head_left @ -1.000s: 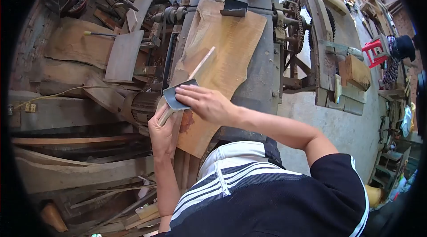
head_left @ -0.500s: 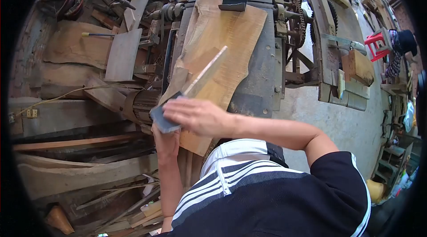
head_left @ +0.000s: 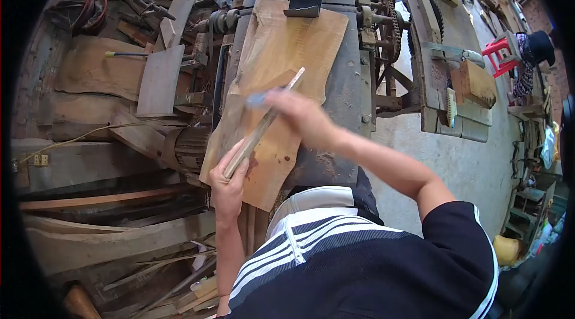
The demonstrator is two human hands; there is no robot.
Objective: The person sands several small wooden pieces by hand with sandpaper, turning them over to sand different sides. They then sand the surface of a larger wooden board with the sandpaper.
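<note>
I see the left hand point(head_left: 229, 184) clasping the lower end of a wooden stick point(head_left: 259, 131), slanted over a broad board point(head_left: 299, 40). The right hand point(head_left: 304, 118) is blurred across it, a bluish sheet point(head_left: 256, 100) at its fingertips; I can't tell its grip. Beneath lies a dusty grey metal bench point(head_left: 346, 88); rightward, concrete floor point(head_left: 419, 151) and a red stool point(head_left: 495, 55).

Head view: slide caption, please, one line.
Left hand grips a wooden strip over a broad plank; the right hand, blurred, lies across the strip's far part.
</note>
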